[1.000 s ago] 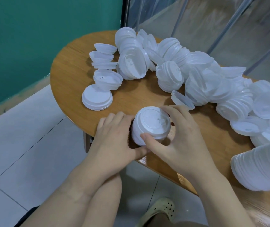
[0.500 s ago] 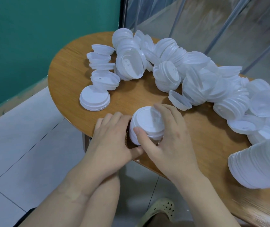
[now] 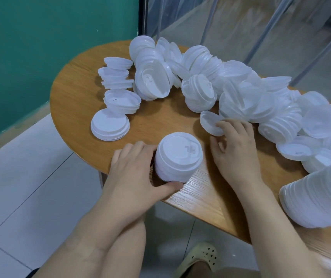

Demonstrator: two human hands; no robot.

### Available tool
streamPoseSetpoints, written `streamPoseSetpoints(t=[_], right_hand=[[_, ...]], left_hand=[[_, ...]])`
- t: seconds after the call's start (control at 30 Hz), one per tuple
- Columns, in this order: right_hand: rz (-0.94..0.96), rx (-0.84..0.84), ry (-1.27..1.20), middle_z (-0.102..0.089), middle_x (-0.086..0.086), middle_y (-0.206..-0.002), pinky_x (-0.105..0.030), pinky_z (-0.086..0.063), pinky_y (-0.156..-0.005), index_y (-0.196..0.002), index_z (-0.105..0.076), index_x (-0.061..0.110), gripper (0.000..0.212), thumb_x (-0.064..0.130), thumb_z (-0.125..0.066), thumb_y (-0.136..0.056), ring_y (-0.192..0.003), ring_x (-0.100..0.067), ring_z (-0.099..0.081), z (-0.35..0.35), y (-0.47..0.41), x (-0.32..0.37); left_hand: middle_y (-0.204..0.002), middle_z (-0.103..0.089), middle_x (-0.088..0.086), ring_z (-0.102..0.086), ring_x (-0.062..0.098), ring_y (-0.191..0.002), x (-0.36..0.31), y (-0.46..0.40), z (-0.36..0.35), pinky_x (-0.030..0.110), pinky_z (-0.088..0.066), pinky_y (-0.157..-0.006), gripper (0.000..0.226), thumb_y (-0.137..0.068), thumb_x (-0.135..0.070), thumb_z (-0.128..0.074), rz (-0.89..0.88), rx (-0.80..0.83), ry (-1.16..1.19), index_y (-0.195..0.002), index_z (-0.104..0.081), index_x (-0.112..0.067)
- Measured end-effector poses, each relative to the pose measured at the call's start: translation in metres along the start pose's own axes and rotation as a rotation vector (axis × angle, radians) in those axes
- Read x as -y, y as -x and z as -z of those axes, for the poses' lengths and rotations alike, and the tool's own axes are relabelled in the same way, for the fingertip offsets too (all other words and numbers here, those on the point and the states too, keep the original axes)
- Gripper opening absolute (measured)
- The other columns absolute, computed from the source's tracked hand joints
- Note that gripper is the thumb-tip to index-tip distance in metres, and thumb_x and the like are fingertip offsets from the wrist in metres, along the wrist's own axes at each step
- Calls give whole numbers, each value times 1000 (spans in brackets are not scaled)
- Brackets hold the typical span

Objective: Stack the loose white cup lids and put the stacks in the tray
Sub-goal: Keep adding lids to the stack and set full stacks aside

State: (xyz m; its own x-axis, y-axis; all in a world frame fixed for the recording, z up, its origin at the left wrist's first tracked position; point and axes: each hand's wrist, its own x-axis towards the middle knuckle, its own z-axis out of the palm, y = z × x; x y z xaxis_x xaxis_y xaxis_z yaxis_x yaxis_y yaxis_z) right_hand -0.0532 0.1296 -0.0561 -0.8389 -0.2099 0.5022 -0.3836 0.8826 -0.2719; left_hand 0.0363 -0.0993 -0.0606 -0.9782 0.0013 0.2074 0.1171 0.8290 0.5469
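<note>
My left hand (image 3: 132, 169) is curled, my thumb low and near me and my other fingers (image 3: 138, 148) bent round on the far side. My right hand (image 3: 236, 151) reaches out ahead, its fingers a bit bent and spread. Both my arms are bare and come up from below, close together.

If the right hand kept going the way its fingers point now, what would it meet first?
The right hand points up-left, away from the person. Its fingertips already look to be at a single tilted lid; contact is uncertain. Behind that lid lies the big pile of lids.
</note>
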Motion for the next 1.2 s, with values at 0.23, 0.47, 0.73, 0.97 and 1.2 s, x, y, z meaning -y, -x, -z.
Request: streamPoseSetpoints(t=[0.23, 0.47, 0.73, 0.97, 1.2], right_hand=[[-57, -34, 25, -71, -4, -100, -35, -33, -84, -99, -72, 10, 10, 7, -72, -90, -97, -30, -62, -5, -6, 1], [37, 7, -46, -75, 0, -100, -32, -35, -80, -97, -75, 12, 7, 18, -71, -97, -95, -21, -64, 6, 1, 2], [-301, 78, -541, -69, 6, -73, -26, -45, -65, -87, -75, 23, 18, 23, -65, -102, -69, -16, -63, 37, 5, 15], [-599, 181, -965, -77, -9, -89, -42, -58, -87, -93, -81, 15, 18, 29, -69, -98, -79, -20, -67, 55, 5, 17], [-661, 178, -1079, -77, -16, -96, -35, -59, -84, -98, -79, 11, 27, 35, -68, -92, -85, -25, -69, 58, 7, 20]], left_hand=[[-91, -38, -26, -34, 6, -88, 1, 0, -1, 28, -20, -78, 74, -61, -86, -60, -1, -9, -20, -116, -57, -36], [-92, -39, -28, -36, 6, -89, 1, 0, -1, 29, -23, -80, 73, -61, -87, -58, 0, -2, -10, -114, -56, -38], [-92, -41, -27, -39, 8, -90, 1, 0, -2, 31, -26, -80, 72, -60, -85, -61, 6, -3, -15, -114, -58, -38], [-91, -41, -27, -39, 9, -89, 0, 0, -2, 31, -25, -79, 71, -60, -86, -59, 4, -11, -14, -112, -58, -37], [-91, -42, -27, -35, 6, -87, -1, 0, 0, 30, -22, -78, 70, -60, -87, -58, 4, -7, 4, -111, -57, -39]])
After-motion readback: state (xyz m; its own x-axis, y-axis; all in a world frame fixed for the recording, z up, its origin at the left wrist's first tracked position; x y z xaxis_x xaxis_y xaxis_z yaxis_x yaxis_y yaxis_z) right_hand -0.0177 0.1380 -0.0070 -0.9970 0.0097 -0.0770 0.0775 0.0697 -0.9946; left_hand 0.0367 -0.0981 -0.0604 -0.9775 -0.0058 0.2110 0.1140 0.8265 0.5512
